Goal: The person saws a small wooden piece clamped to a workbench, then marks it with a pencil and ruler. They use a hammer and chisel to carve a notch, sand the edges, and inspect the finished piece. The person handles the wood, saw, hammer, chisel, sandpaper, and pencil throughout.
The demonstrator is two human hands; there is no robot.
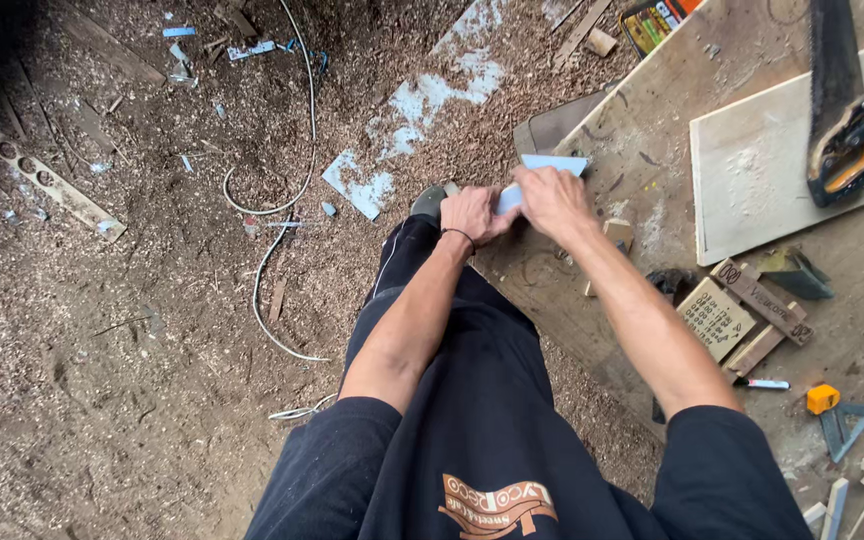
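Right now we stand at the edge of one big plywood tabletop [652, 120] that fills the right of the frame, above one floor [132, 380] deep in sawdust on the left. On the tabletop lies one pale square board [782, 160] at upper right, with one handsaw [837, 90] laid across its corner.

At frame centre we work one thin pale-blue strip [552, 165]. Our right hand [552, 200] presses down over its middle, fingers closed on it; our left hand [474, 213] pinches its near end, also closed on the piece. We judge this the holding or bending step, with the strip braced over the tabletop's edge. Any next move calls for steady downward pressure from the right hand and a firm grip at the left, as the piece looks thin enough to slip.

Smaller things at lower right: one stamped wooden block [714, 317], one marker pen [764, 384] and one small yellow tool [821, 398].
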